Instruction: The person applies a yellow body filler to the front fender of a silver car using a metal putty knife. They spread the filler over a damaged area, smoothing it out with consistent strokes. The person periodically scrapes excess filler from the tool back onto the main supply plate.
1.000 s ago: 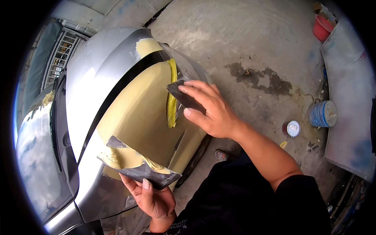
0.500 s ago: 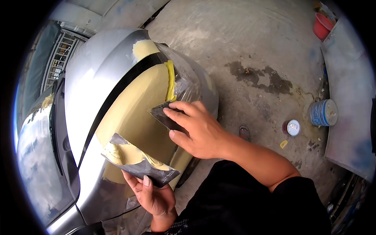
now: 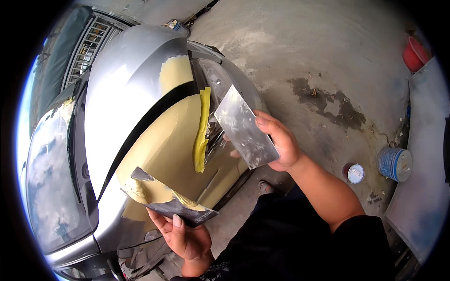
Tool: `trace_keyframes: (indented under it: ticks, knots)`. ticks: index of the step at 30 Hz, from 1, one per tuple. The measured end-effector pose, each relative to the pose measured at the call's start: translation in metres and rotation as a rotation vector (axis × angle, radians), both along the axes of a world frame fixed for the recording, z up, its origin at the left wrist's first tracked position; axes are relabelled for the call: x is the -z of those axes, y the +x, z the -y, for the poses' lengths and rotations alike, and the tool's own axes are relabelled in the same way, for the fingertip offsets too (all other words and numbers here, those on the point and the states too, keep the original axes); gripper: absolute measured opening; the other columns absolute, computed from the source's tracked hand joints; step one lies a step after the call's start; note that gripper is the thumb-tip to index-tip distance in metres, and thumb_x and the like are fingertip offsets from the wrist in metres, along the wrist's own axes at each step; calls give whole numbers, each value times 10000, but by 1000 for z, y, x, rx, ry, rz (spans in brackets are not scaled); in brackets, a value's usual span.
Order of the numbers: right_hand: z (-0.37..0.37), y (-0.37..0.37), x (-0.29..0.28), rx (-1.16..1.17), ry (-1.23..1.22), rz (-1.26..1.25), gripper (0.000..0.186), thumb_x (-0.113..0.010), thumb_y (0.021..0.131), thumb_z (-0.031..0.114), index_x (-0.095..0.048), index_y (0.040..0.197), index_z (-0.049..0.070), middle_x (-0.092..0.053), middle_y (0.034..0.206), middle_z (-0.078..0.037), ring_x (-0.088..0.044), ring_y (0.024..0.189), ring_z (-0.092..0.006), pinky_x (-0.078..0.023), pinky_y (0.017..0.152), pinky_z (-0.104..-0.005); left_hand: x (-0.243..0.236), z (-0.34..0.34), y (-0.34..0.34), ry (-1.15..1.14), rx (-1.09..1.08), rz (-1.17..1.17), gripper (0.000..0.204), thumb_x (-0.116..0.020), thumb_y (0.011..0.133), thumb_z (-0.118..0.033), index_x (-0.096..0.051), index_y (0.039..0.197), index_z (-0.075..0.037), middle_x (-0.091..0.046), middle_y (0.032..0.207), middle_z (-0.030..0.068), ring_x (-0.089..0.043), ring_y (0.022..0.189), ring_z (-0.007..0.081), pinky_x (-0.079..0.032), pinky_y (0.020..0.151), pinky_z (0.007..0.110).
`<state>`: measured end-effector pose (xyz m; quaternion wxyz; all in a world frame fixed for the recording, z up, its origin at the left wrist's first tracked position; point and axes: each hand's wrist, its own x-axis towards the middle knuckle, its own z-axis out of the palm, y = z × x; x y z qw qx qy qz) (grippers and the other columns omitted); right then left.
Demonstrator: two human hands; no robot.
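Gripping a flat grey spreader [image 3: 247, 129] between thumb and fingers, the right hand [image 3: 281, 140] has it just to the right of the yellow tape [image 3: 203, 126] edging the putty-coated panel [image 3: 173, 140]; whether it touches the car, I can't tell from here. Lower down, the left hand [image 3: 185, 236] pinches a dark board [image 3: 180, 211] by its near edge, thumb on top, cream putty [image 3: 157, 191] spread over it and heaped at the far-left corner. That one-edge hold looks risky: a tilt of the wrist could drop the heap onto the panel. Over on the right, a careless swing leftward could snag the tape with a corner, and those pale smears, if hardened, might scratch streaks.
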<state>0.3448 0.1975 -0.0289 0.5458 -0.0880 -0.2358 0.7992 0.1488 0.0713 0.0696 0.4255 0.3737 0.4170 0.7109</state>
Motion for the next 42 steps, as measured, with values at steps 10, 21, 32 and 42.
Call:
trace_keyframes:
  ticks: [10, 21, 32, 42]
  knots:
    - [-81, 0, 0, -241, -278, -167, 492, -395, 950, 382, -493, 1290, 41, -598, 1191, -120, -611, 1033, -253, -534, 852, -466, -5, 5, 51, -19, -214, -58, 612, -489, 883, 16, -276, 1452, -60, -377, 1454, 121, -405, 1316, 289, -325, 1111, 475]
    - [-54, -15, -16, -207, -229, -119, 410, -460, 939, 348, -516, 1235, 70, -613, 1104, -79, -611, 989, -214, -550, 818, -466, 0, 19, 51, 2, -195, -14, 598, -482, 887, 5, -296, 1449, -82, -370, 1461, 121, -395, 1322, 285, -311, 1116, 477]
    - [7, -48, -26, -32, -178, -109, 373, -465, 937, 333, -517, 1206, 80, -601, 1114, -80, -604, 1003, -209, -556, 807, -463, 9, 61, 5, 34, -163, 18, 606, -486, 890, -7, -279, 1455, -78, -356, 1464, 121, -380, 1330, 274, -301, 1117, 473]
    - [49, -75, -39, 54, -160, -5, 313, -456, 952, 281, -508, 1174, 67, -591, 1060, -68, -596, 979, -186, -548, 814, -441, 15, 83, -17, 41, -127, 58, 600, -471, 893, -6, -272, 1455, -76, -354, 1460, 121, -379, 1330, 260, -310, 1113, 458]
